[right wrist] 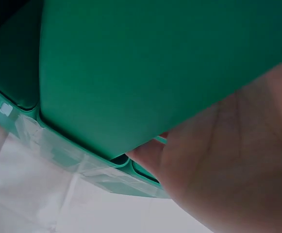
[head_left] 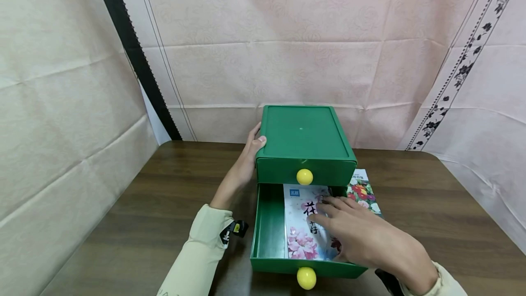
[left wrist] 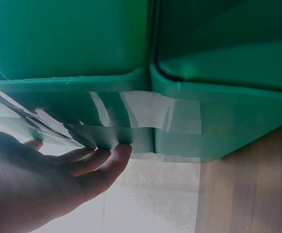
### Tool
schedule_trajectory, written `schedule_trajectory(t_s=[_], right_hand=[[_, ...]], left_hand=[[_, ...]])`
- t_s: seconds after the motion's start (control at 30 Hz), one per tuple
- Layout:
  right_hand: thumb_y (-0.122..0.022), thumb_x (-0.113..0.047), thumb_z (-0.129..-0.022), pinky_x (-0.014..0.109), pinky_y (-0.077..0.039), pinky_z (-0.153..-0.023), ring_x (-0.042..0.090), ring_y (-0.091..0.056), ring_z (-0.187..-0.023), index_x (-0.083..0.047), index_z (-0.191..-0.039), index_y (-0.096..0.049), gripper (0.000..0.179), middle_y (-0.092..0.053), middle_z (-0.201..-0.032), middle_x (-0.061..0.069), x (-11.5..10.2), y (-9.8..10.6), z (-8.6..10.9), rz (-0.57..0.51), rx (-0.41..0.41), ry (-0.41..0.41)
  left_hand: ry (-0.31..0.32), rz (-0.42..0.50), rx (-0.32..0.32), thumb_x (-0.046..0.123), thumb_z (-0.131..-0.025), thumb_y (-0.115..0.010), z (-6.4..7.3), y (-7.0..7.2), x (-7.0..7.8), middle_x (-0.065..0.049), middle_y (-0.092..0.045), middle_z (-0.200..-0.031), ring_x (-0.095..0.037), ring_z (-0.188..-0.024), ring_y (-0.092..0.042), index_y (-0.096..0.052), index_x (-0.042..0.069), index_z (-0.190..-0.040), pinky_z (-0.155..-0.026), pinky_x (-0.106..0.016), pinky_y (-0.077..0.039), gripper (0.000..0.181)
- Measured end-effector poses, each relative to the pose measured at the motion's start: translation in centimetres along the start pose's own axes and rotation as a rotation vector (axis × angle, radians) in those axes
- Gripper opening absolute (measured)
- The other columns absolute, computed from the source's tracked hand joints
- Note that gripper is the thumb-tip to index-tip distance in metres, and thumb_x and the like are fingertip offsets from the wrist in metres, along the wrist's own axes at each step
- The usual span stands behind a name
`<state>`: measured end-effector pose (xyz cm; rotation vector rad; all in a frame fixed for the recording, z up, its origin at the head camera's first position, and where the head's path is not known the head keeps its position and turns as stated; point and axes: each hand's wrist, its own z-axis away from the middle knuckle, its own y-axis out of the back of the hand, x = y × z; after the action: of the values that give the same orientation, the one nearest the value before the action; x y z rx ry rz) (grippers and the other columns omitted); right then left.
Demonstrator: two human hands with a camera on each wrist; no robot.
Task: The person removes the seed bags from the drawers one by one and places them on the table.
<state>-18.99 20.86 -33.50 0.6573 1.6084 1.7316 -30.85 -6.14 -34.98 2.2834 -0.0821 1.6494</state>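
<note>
A green two-drawer box (head_left: 302, 131) with yellow round knobs stands on the table. Its lower drawer (head_left: 269, 227) is pulled out. Inside lies a white booklet (head_left: 302, 243) with pink flowers and black characters, partly covered by my right hand (head_left: 359, 232). That hand reaches over the drawer's right side, fingers extended above the booklet. In the right wrist view, the green drawer wall hides most of its fingers. My left hand (head_left: 248, 159) rests against the box's left side, thumb at the top edge. The left wrist view shows its extended fingertips touching the taped side (left wrist: 141, 116).
A colorful flower-covered booklet (head_left: 363, 191) lies on the wooden table (head_left: 164, 223), just right of the box. Pale cloth (head_left: 287, 58) hangs behind the table and along both sides. A black strap device (head_left: 234, 229) sits on my left wrist.
</note>
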Motion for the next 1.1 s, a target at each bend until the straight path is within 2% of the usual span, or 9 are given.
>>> schedule_trajectory(t_s=[0.17, 0.37, 0.57, 0.77, 0.87, 1.0, 1.1], right_hand=[[-0.098, -0.031, -0.073, 0.065, -0.04, -0.114, 0.04, -0.048, -0.142, -0.019, -0.143, -0.063, 0.079, -0.059, -0.149, 0.012, -0.1, 0.0, 0.2, 0.033, 0.005, 0.022], [-0.097, -0.041, -0.074, 0.061, -0.039, -0.116, 0.038, -0.05, -0.141, -0.014, -0.144, -0.058, 0.085, -0.059, -0.148, 0.014, -0.1, -0.1, -0.1, 0.092, 0.018, 0.063], [-0.095, -0.048, -0.074, 0.06, -0.038, -0.116, 0.037, -0.051, -0.14, -0.011, -0.143, -0.059, 0.087, -0.06, -0.148, 0.014, -0.2, -0.1, -0.5, 0.083, 0.009, 0.057], [-0.095, -0.046, -0.075, 0.06, -0.039, -0.115, 0.037, -0.054, -0.138, -0.01, -0.142, -0.062, 0.083, -0.063, -0.144, 0.012, -0.2, 0.2, -0.6, 0.046, -0.003, 0.044], [-0.094, -0.042, -0.077, 0.056, -0.046, -0.111, 0.033, -0.059, -0.13, -0.011, -0.138, -0.066, 0.074, -0.065, -0.139, 0.009, -0.1, 0.5, -0.2, 0.002, -0.001, 0.06], [-0.092, -0.036, -0.082, 0.043, -0.058, -0.097, 0.02, -0.064, -0.113, -0.016, -0.131, -0.069, 0.058, -0.067, -0.129, 0.003, 0.0, 0.8, 0.6, -0.065, 0.016, 0.093], [-0.089, -0.033, -0.086, 0.036, -0.06, -0.088, 0.012, -0.061, -0.103, -0.02, -0.129, -0.068, 0.05, -0.066, -0.123, -0.002, 0.1, 1.2, 1.0, -0.102, 0.008, 0.093]], left_hand=[[-0.003, 0.006, -0.002, 0.052, -0.106, -0.029, 0.0, 0.0, 0.0, -0.015, -0.013, -0.173, -0.039, -0.158, -0.018, -0.003, 0.025, -0.17, -0.12, -0.073, -0.017, 0.075], [-0.007, 0.013, 0.001, 0.051, -0.105, -0.028, 0.2, 0.2, -0.1, -0.013, -0.011, -0.173, -0.039, -0.156, -0.018, -0.003, 0.025, -0.17, -0.12, -0.073, -0.018, 0.074], [0.016, 0.0, 0.009, 0.051, -0.107, -0.027, 0.5, 0.4, -0.4, -0.01, -0.011, -0.174, -0.039, -0.156, -0.018, -0.003, 0.029, -0.17, -0.119, -0.075, -0.018, 0.071], [0.009, 0.009, 0.006, 0.052, -0.107, -0.027, 0.5, 0.4, -0.3, -0.01, -0.01, -0.173, -0.039, -0.156, -0.018, -0.003, 0.03, -0.17, -0.119, -0.075, -0.018, 0.071], [0.014, 0.007, 0.006, 0.053, -0.107, -0.028, 0.3, 0.3, -0.2, -0.009, -0.01, -0.174, -0.039, -0.156, -0.018, -0.004, 0.031, -0.17, -0.119, -0.075, -0.018, 0.071], [0.016, 0.007, 0.004, 0.054, -0.106, -0.029, 0.1, 0.2, -0.1, -0.009, -0.011, -0.173, -0.038, -0.155, -0.019, -0.004, 0.03, -0.17, -0.12, -0.073, -0.018, 0.072], [0.007, 0.015, -0.005, 0.052, -0.106, -0.03, 0.0, 0.0, 0.0, -0.011, -0.011, -0.173, -0.038, -0.155, -0.018, -0.004, 0.028, -0.17, -0.12, -0.072, -0.018, 0.074]])
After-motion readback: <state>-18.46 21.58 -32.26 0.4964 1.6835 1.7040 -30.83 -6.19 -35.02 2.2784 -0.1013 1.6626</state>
